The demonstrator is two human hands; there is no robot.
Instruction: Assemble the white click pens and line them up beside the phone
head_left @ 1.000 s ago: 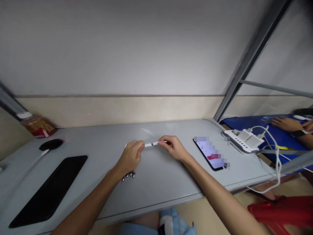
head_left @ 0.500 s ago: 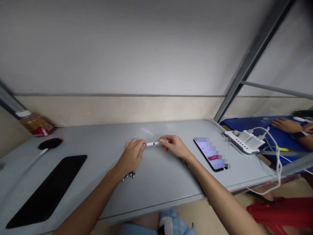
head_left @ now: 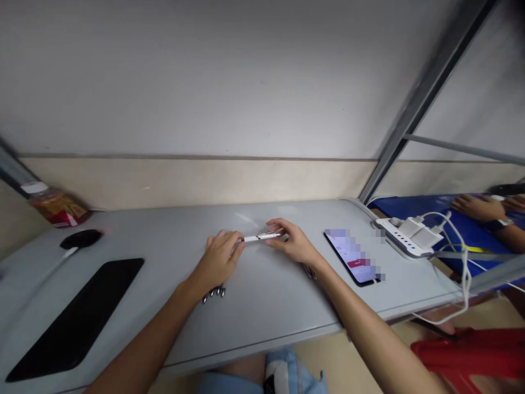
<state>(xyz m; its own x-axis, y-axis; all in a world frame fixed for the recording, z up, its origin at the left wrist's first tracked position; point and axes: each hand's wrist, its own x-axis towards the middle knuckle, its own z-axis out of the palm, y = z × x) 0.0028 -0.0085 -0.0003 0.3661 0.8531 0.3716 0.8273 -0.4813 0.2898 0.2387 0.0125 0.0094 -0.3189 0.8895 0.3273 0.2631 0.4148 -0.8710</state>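
Note:
A slim white pen (head_left: pixel 253 238) with a clear, shiny right end lies level above the grey desk. The fingers of my left hand (head_left: pixel 222 253) are closed around its left end. At the other end my right hand (head_left: pixel 292 241) has its thumb and fingers spread apart, with the pen's tip between them and no closed grip. Below my left wrist several silver metal tips (head_left: pixel 214 293) poke out, their rest hidden by the arm. Beside my right wrist lie a few small metallic pieces (head_left: pixel 308 271), mostly covered.
A black flat pad (head_left: pixel 77 320), a black round object (head_left: pixel 81 238) with a white cable and a tilted bottle (head_left: pixel 57 207) are at left. Rightward lie a lit phone (head_left: pixel 353 257) and a power strip (head_left: pixel 404 241) with chargers. Another person's hands (head_left: pixel 478 208) rest on a blue surface beyond.
My right hand's fingers have opened from a pinch on the pen, baring its clear right end. My left hand keeps hold. The view has shifted slightly.

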